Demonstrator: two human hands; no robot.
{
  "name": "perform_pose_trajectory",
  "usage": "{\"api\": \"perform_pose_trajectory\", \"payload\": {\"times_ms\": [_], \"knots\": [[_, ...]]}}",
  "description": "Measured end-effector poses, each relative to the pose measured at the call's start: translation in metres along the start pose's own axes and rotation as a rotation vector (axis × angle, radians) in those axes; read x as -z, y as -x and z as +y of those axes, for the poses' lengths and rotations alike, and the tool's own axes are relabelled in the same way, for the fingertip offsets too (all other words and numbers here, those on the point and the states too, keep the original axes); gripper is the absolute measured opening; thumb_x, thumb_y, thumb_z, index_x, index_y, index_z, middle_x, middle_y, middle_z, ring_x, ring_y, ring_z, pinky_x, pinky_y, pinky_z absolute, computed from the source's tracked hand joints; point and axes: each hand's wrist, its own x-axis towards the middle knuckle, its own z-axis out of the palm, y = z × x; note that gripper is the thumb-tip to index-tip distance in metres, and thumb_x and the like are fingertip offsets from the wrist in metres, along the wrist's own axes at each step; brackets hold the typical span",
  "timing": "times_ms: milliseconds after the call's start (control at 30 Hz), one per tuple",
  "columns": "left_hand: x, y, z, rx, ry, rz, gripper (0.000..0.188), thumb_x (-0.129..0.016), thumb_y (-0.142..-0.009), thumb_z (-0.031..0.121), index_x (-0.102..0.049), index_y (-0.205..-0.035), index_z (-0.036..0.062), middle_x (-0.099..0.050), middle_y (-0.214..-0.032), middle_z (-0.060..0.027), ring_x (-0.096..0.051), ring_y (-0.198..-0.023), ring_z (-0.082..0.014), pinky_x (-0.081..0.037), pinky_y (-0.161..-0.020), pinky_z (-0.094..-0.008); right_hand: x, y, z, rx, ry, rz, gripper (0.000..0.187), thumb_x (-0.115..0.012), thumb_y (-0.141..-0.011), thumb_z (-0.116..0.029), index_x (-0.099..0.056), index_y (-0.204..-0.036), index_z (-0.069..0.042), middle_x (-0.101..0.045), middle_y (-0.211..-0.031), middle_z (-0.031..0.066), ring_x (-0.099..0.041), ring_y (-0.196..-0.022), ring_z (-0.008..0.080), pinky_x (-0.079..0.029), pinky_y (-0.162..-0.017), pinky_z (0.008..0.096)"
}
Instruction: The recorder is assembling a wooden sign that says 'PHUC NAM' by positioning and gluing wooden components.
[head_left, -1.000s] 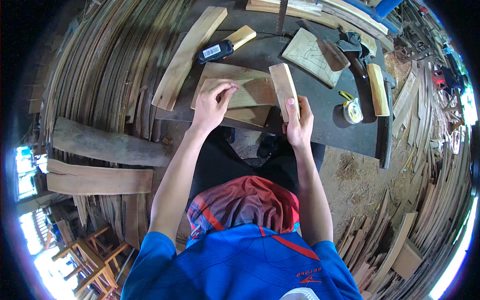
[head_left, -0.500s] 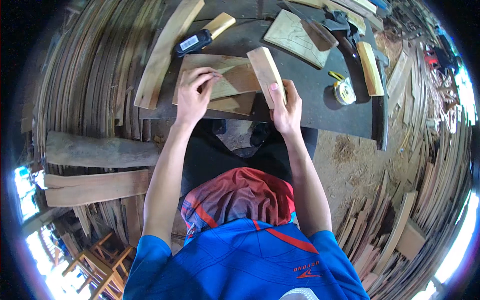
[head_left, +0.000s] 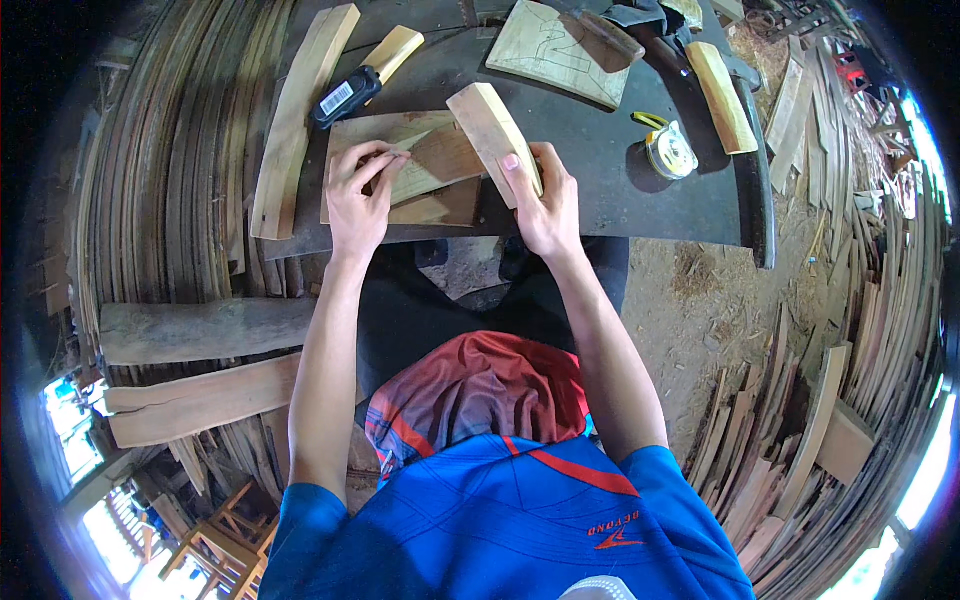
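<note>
My right hand [head_left: 545, 200] is wrapped round the lower part of a wooden block [head_left: 490, 130], thumb on its face, and holds it tilted above the table's near edge. To its left, my left hand [head_left: 362, 200] has its thumb and fingers pinched together over a flat wooden board [head_left: 440, 150]. What the pinch holds, if anything, is too small to make out. A second thin wooden piece [head_left: 440, 205] lies partly beneath that board, nearer to me. Just beyond my left hand is a black tool with a white label [head_left: 340, 98], resting against a short wooden piece [head_left: 395, 52].
A long plank [head_left: 300, 120] lies on the dark table [head_left: 590, 215] at left. A board with drawn lines [head_left: 550, 55] is at the back, a tape measure [head_left: 672, 150] at right, near a wooden bar [head_left: 722, 100]. Stacked planks [head_left: 170, 150] stand left; scrap wood lies right.
The whole view has shifted, so the table items appear further left. Both hands keep the same grip, with the block still in my right hand.
</note>
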Motion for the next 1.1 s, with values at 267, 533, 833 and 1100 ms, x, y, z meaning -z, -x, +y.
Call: {"api": "perform_pose_trajectory", "payload": {"times_ms": [267, 533, 833, 1100], "knots": [[-0.021, 0.000, 0.015, -0.133, -0.167, 0.035, 0.015, -0.075, -0.087, 0.005, -0.078, -0.102, 0.0061, -0.070, -0.111, -0.0067, -0.064, -0.104, -0.0255, -0.051, -0.091, -0.0366, 0.002, 0.002, -0.006, -0.045, 0.062, 0.013, 0.057, -0.069, -0.093, -0.048, -0.056, -0.114, 0.004, -0.069, -0.090, 0.0325, -0.073, -0.088, 0.0442, -0.056, -0.075, 0.0493], [-0.020, 0.015, -0.019, 0.579, 1.017, 0.048, 0.053, -0.060, -0.095, 0.041, -0.056, -0.127, -0.0010, -0.060, -0.129, -0.0174, -0.060, -0.120, -0.0309, -0.053, -0.099, -0.0467, -0.030, 0.015, -0.031, 0.408, 0.402, -0.104, 0.048, -0.071, -0.092, -0.038, -0.047, -0.107, 0.000, -0.063, -0.079, 0.0210, -0.066, -0.072, 0.0432, -0.054, -0.063, 0.0474], [-0.007, 0.022, -0.002, -0.065, -0.136, 0.040, 0.017, -0.075, -0.077, 0.007, -0.076, -0.094, 0.0034, -0.070, -0.109, -0.0099, -0.063, -0.099, -0.0338, -0.053, -0.086, -0.0455, -0.028, 0.036, -0.050, 0.495, 0.528, -0.086, 0.049, -0.074, -0.092, -0.036, -0.050, -0.113, 0.001, -0.067, -0.081, 0.0185, -0.069, -0.070, 0.0369, -0.055, -0.059, 0.0438], [-0.008, 0.015, 0.000, 0.049, 0.056, 0.125, 0.017, -0.076, -0.076, 0.005, -0.078, -0.093, 0.0070, -0.071, -0.105, -0.0078, -0.063, -0.098, -0.0315, -0.052, -0.086, -0.0420, -0.031, 0.029, -0.059, 0.497, 0.559, -0.056, 0.052, -0.073, -0.093, -0.036, -0.048, -0.117, 0.002, -0.067, -0.078, 0.0192, -0.071, -0.070, 0.0364, -0.055, -0.058, 0.0435]]}}
